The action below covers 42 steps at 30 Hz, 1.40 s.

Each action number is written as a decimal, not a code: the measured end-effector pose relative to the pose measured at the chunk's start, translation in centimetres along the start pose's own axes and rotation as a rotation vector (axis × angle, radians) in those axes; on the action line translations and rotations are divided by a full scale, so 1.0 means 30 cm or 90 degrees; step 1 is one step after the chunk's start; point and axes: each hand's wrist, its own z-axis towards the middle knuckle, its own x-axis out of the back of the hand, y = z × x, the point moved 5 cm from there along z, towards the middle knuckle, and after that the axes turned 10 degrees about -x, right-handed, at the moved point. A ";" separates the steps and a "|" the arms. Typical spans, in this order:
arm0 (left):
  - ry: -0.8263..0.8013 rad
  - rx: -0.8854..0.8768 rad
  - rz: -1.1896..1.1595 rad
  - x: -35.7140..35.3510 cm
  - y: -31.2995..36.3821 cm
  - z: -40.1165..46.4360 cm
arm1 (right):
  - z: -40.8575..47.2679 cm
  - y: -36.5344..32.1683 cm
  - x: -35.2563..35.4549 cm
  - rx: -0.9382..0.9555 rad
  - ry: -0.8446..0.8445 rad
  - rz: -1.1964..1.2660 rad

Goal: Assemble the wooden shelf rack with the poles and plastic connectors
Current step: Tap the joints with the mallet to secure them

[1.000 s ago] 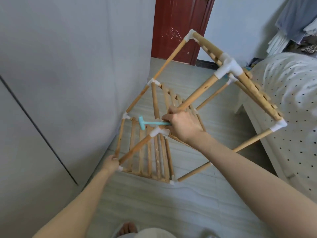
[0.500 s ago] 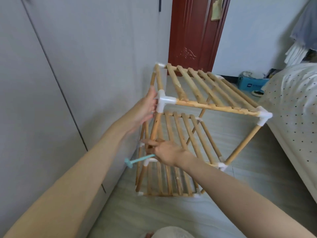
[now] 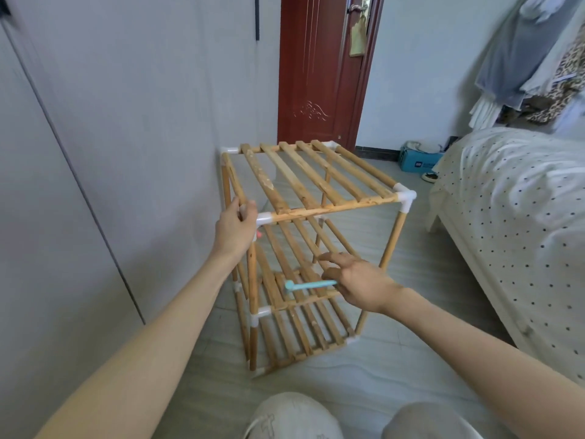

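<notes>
The wooden shelf rack (image 3: 316,185) stands upright on the floor beside the grey wall, three slatted tiers joined by poles and white plastic connectors (image 3: 406,198). My left hand (image 3: 235,228) grips the top tier's near-left corner at its connector. My right hand (image 3: 357,282) is in front of the middle tier, holding a small teal plastic hammer (image 3: 308,285) whose head points left; its index finger is stretched toward the slats.
A bed with a dotted cover (image 3: 519,223) fills the right side. A dark red door (image 3: 319,71) is behind the rack, with a blue box (image 3: 419,161) on the floor near it. Clothes hang (image 3: 535,58) at top right. My knees (image 3: 294,416) are at the bottom.
The rack went from tilted on its side to standing upright. My left hand moved from a lower pole to the top corner. My right hand came off the pole, still holding the hammer.
</notes>
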 end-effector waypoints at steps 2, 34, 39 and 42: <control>0.027 -0.018 -0.004 0.003 0.005 -0.010 | -0.053 0.095 0.061 -0.094 0.073 0.098; 0.026 0.100 -0.138 -0.132 0.008 -0.073 | -0.566 0.569 0.392 -0.563 0.367 0.359; 0.006 0.103 -0.133 -0.127 0.005 -0.087 | -0.604 0.529 0.319 -0.617 0.416 0.322; -0.006 0.100 -0.137 -0.126 0.007 -0.084 | -0.586 0.544 0.228 -0.646 0.156 0.326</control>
